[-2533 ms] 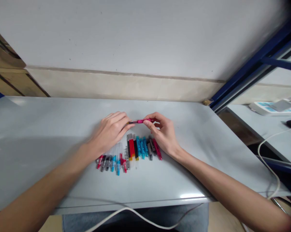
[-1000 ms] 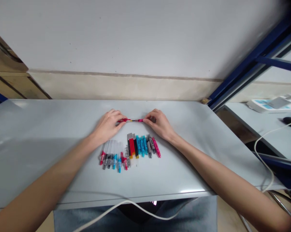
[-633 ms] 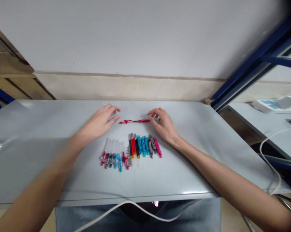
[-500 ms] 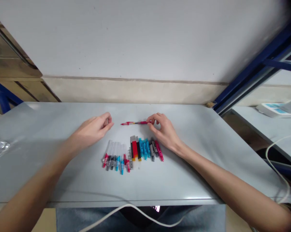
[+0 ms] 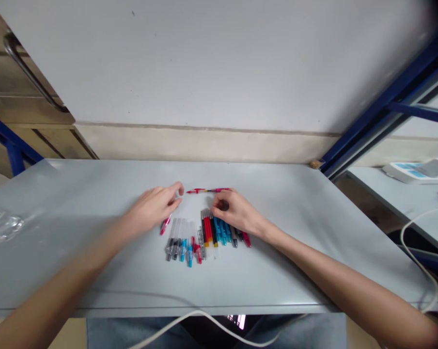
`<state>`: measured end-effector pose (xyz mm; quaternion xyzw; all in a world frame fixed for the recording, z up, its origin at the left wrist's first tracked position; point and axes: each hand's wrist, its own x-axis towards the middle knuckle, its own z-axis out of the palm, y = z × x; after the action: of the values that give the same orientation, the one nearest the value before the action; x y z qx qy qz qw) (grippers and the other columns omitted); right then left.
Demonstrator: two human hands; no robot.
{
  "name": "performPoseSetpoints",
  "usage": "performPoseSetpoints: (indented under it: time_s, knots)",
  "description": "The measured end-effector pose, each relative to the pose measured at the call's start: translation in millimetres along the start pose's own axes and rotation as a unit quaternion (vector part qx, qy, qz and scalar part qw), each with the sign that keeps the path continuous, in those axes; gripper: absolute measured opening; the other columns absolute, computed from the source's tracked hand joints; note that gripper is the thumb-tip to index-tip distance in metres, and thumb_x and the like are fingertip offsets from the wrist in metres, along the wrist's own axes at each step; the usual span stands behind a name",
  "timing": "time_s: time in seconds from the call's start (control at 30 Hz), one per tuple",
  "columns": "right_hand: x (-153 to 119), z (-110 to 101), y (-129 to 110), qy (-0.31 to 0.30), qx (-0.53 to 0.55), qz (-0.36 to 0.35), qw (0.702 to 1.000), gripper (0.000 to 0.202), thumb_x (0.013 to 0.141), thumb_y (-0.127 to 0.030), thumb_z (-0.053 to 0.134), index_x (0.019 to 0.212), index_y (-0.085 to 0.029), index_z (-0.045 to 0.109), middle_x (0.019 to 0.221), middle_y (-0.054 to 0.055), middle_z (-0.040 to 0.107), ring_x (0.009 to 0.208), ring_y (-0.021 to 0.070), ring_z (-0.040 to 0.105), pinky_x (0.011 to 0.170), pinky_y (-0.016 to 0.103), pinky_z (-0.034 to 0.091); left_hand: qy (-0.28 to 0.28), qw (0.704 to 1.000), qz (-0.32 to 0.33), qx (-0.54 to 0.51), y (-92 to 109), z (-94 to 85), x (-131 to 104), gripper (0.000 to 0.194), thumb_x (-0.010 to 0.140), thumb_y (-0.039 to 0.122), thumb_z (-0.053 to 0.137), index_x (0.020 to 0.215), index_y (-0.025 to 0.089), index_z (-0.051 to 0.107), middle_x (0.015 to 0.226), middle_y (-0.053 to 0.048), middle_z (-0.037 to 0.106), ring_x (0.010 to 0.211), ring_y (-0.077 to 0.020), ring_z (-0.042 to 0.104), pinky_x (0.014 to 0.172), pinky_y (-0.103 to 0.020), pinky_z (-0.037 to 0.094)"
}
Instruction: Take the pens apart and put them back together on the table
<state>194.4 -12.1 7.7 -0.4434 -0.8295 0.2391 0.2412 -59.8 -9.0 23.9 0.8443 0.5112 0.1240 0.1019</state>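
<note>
One red-tipped clear barrel (image 5: 165, 225) sticks out below the left grip (image 5: 154, 207), which appears to pinch its upper, hidden end; half a second earlier that barrel lay at the left end of the row. The right grip (image 5: 237, 211) has left the pink end of the red and pink pen (image 5: 200, 191) and is now over the tops of the refills (image 5: 208, 228), thumb and forefinger curled together; whether it grasps one cannot be told. The pen still lies flat, just beyond both grips. Nearer the person than the left grip is the row of other clear barrels (image 5: 182, 242) with dark, blue and red tips. Blue pen halves (image 5: 223, 233) lie partly under the right grip, grey and pink ones beside them.

The surface (image 5: 277, 278) is pale grey and smooth. Crumpled clear plastic (image 5: 4, 227) lies well left of the left grip, and a white cable (image 5: 200, 314) loops near the front edge. Far right of the right grip, past a blue frame (image 5: 375, 116), a white device (image 5: 411, 173) sits on another desk. A white wall (image 5: 219, 58) rises behind.
</note>
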Motion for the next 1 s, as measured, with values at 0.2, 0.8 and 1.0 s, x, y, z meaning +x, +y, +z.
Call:
performPoseSetpoints:
  time_s: [0.2,0.8,1.0]
  knots:
    - [8.0,-3.9,0.8,-0.053,0.018,0.038,0.998,0.013,0.078,-0.016,0.06,0.066,-0.019,0.055,0.065,-0.003,0.056,0.059,0.011,0.045,0.057,0.026,0.035,0.18,0.976,0.051,-0.114,0.2,19.0,29.2,0.017,0.098,0.03,0.052,0.096,0.02,0.066,0.081,0.0,0.072,0.066,-0.013,0.063,0.067,-0.025,0.044]
    - [17.5,-6.9,-27.2,-0.093,-0.156,0.071,0.981,0.019,0.081,-0.018,0.061,0.064,-0.019,0.053,0.066,0.0,0.059,0.064,0.0137,0.047,0.063,0.028,0.035,0.187,0.964,0.089,-0.165,-2.1,37.6,19.2,0.019,0.098,0.035,0.058,0.092,0.022,0.069,0.084,0.002,0.07,0.066,-0.0102,0.055,0.068,-0.024,0.044]
    - [18.8,5.4,-37.6,-0.074,-0.301,0.059,0.949,0.022,0.091,-0.017,0.049,0.074,-0.016,0.063,0.086,0.01,0.071,0.081,0.0212,0.06,0.075,0.034,0.036,0.19,0.96,0.105,-0.175,0.8,41.0,17.0,0.019,0.099,0.036,0.057,0.097,0.022,0.069,0.087,0.001,0.07,0.068,-0.0109,0.057,0.068,-0.024,0.044]
